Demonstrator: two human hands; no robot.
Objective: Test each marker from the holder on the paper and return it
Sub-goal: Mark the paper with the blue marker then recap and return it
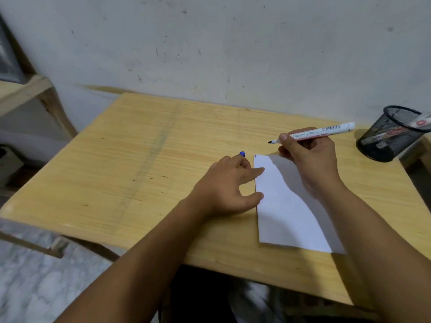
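Head view: uncapped white marker (pixel 319 134), tip lifted above the paper's (pixel 282 206) far corner, being gripped by the right hand (pixel 307 157). Left hand (pixel 228 187) is pinning the paper's left edge while clutching a blue cap (pixel 242 154). Mesh holder (pixel 391 134) is sitting at the wooden table's (pixel 140 159) right, holding another marker (pixel 419 123).

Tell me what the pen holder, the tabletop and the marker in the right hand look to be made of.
Pen holder: black metal wire mesh, by its see-through woven wall and solid rim.
Tabletop: light wood or wood-look laminate, matte, with long grain lines and scuffs.
Marker: smooth white plastic barrel, slightly glossy, with a printed label; likely a felt tip, dark.
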